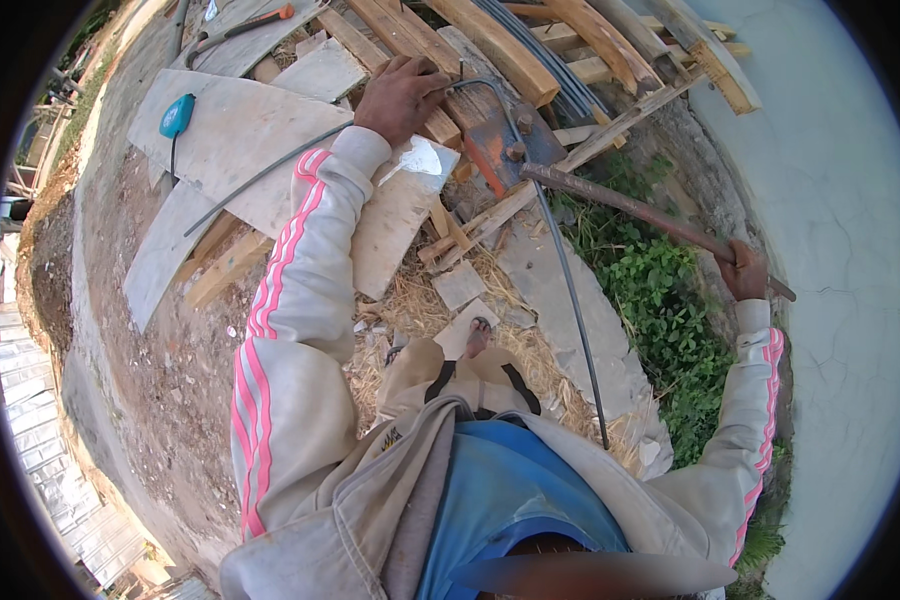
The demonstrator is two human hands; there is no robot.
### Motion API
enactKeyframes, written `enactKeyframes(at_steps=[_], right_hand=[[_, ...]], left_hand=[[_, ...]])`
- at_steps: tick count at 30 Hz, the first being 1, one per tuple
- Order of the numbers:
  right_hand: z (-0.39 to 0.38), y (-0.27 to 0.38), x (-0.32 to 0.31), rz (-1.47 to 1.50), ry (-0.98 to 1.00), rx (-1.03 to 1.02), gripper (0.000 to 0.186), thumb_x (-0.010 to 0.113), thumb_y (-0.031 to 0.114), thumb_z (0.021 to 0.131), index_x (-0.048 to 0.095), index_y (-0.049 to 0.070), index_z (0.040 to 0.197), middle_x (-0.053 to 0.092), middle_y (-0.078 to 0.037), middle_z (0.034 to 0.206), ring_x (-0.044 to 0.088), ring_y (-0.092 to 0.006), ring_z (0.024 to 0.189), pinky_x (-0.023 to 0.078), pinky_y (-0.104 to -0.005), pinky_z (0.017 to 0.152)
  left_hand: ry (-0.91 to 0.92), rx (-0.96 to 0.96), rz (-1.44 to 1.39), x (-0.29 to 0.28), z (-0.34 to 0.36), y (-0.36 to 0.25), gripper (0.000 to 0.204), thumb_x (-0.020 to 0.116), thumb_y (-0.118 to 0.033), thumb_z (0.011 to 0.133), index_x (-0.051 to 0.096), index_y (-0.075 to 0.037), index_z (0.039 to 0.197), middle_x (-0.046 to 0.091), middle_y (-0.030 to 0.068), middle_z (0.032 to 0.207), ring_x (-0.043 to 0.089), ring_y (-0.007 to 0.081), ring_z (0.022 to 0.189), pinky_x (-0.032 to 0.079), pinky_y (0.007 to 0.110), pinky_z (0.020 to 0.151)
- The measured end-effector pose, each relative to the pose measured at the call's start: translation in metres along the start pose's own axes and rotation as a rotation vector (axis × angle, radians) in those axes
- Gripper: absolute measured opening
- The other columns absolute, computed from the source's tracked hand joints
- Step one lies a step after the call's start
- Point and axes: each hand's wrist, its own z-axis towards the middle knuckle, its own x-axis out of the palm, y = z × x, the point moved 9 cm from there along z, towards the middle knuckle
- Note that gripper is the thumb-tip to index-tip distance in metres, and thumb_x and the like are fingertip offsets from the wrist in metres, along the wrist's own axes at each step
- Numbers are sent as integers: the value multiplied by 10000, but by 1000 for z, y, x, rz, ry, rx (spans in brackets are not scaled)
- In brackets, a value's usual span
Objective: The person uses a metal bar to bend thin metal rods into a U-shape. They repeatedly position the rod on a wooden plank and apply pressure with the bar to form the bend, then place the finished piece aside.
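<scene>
My left hand [402, 98] is closed on a thin steel rod [568, 268], pressing it down near a metal bending plate [488, 160]. The rod's straight end sticks out to the left, past my wrist. At the plate it curves around upright pins, and its other leg runs down toward my right side. A rusty steel bar [630, 208] is in my right hand [745, 272], with the fingers wrapped round it near its outer end. The bar's inner end meets the rod beside the pins on the plate.
Timber beams [500, 45] and a bundle of rods [550, 70] lie at the far side. Thin boards [225, 150] carry a teal tape measure [177, 116]; a hammer [245, 27] lies farther off. Green plants [660, 310] and a pale wall [845, 250] border the right.
</scene>
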Motion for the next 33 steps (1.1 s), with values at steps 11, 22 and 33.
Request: enactKeyframes(at_steps=[11, 22, 33], right_hand=[[-17, 7, -9, 23, -70, 17, 264, 817, 220, 791, 702, 73, 978, 696, -148, 816, 692, -372, 744, 534, -452, 638], [-49, -43, -27, -188, -36, 195, 255, 768, 318, 841, 646, 95, 869, 655, -178, 781, 643, -439, 741, 500, -517, 648], [-107, -59, -37, -418, -100, 333, 291, 736, 388, 872, 733, 148, 1039, 733, -167, 885, 700, -420, 819, 553, -533, 714]], left_hand=[[17, -16, 32, 3, -2, 2, 240, 671, -236, 945, 728, -137, 1155, 646, 61, 1128, 589, 282, 1124, 461, 445, 994], [-5, -2, 28, 8, -1, 6, 227, 663, -247, 958, 744, -127, 1133, 659, 72, 1106, 593, 299, 1115, 480, 450, 979], [18, -55, 4, 9, 1, 11, 248, 669, -268, 938, 767, -197, 1154, 674, 87, 1148, 605, 315, 1145, 497, 452, 1019]])
